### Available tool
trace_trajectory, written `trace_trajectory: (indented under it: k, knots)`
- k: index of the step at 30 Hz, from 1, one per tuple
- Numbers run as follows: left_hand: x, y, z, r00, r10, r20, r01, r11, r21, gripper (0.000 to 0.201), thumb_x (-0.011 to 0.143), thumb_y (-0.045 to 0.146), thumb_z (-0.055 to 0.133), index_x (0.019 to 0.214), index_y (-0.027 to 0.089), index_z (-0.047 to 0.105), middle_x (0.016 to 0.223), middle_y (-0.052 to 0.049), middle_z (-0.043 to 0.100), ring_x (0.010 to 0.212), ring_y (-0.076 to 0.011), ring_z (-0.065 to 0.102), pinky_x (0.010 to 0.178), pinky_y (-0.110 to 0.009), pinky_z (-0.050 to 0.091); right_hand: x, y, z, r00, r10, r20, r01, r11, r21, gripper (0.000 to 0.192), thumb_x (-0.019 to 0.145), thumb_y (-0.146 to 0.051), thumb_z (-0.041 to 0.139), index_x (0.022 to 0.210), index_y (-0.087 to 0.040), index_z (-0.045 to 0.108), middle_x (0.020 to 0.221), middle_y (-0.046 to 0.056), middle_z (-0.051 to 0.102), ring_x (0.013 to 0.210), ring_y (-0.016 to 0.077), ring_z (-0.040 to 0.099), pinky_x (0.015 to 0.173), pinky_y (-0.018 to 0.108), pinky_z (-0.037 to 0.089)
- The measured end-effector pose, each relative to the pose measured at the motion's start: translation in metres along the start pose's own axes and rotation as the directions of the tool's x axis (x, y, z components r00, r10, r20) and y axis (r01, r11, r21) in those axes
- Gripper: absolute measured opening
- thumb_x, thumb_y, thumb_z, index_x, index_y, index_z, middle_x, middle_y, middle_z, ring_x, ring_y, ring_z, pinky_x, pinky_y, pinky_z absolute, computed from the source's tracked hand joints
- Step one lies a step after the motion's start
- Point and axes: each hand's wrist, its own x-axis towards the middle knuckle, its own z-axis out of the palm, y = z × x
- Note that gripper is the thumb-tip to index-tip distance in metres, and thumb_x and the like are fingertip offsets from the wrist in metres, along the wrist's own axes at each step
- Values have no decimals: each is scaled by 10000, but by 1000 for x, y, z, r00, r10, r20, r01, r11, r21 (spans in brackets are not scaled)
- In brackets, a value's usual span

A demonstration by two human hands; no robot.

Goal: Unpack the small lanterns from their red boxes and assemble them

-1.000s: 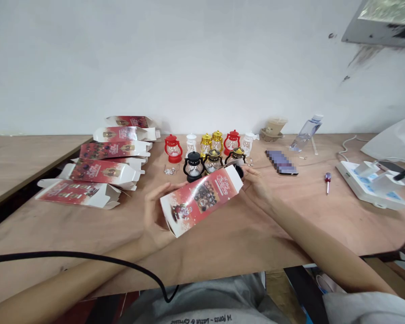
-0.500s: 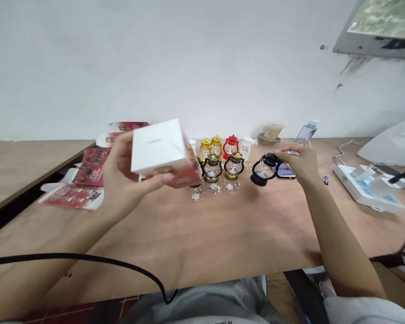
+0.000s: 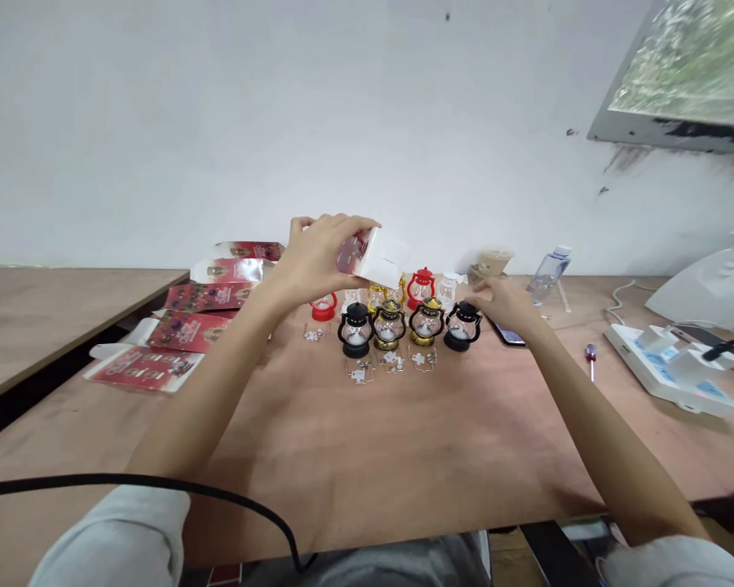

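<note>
My left hand is raised over the back of the table, its fingers wrapped round a small red-and-white cardboard box that is tilted with its white end to the right. My right hand pinches the top of a small black lantern, which stands upright at the right end of a front row. Left of it are two black-and-gold lanterns and another black lantern. Behind are red lanterns, a white lantern and gold ones, partly hidden by the box.
Wire handles with small parts lie before the lanterns. Flattened red boxes overlap at the left. To the right are a phone, a bottle, a cup, a screwdriver and a power strip. A black cable crosses in front.
My left hand has carried the box to the right and turned it. The black lantern in my right hand has gone from tilted to upright, beside the black-and-gold one.
</note>
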Motion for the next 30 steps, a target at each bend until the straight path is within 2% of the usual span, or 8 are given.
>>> trace_trajectory:
  k: [2,3,6,10,14,17,22,30]
  knots:
    - [-3,-2,5,1000,6,-10,-5,995,98,584,650,335,761,1183,277,529,1168,-18,611,1110,-260,524,1015,-460,226,-5,-25,-12,988,-44,-146,59,994,95,268,761,-388,609,886,-159,672,979,122,681,866,242,628,778,388,461]
    - [-5,-3,7,1000,13,-20,-10,987,158,563,683,340,736,1195,291,507,1182,-25,604,1108,-255,520,993,-443,246,-9,-42,-17,985,-55,-165,90,974,210,284,778,-422,591,874,-165,668,932,100,689,833,220,631,759,371,470]
    - [-8,-3,14,993,72,-90,-39,947,319,533,726,356,688,1208,297,466,1179,-50,589,1083,-260,515,937,-430,276,-19,-96,-23,982,-136,-131,182,863,471,369,757,-531,600,812,-170,651,838,68,686,737,178,621,678,327,481]
    - [-9,-8,22,958,171,-231,-53,896,440,474,766,362,635,1199,274,465,1156,-95,563,1019,-274,519,898,-443,307,-22,-143,-11,979,-178,-95,200,809,553,476,689,-588,652,932,-182,597,903,48,665,742,158,612,685,322,478]
    - [-10,-20,22,933,246,-263,-99,877,471,434,801,336,588,1208,278,449,1162,-93,545,1043,-280,505,885,-430,342,-18,-152,1,982,-184,-41,166,745,646,544,635,-584,700,961,-176,550,952,57,634,739,148,608,664,317,485]
    - [-12,-26,20,926,292,-239,-151,867,475,448,803,320,577,1226,295,431,1166,-72,558,1051,-263,514,886,-417,355,-20,-154,1,983,-176,-59,170,719,674,499,608,-552,729,883,-173,557,902,52,635,760,163,619,671,332,500]
    - [-11,-29,20,908,312,-280,-153,869,470,452,817,289,549,1247,318,411,1194,-46,583,1083,-263,524,916,-440,322,-25,-158,0,979,-172,-107,197,673,713,395,659,-510,703,822,-177,566,919,52,635,766,162,635,687,343,533]
    - [-11,-28,15,926,272,-262,-161,912,378,564,793,495,594,1260,253,390,1216,-78,579,1098,-267,511,874,-408,366,-29,-165,13,958,-192,-212,283,528,800,379,685,-419,680,863,-244,394,933,-13,534,785,104,606,671,266,562]
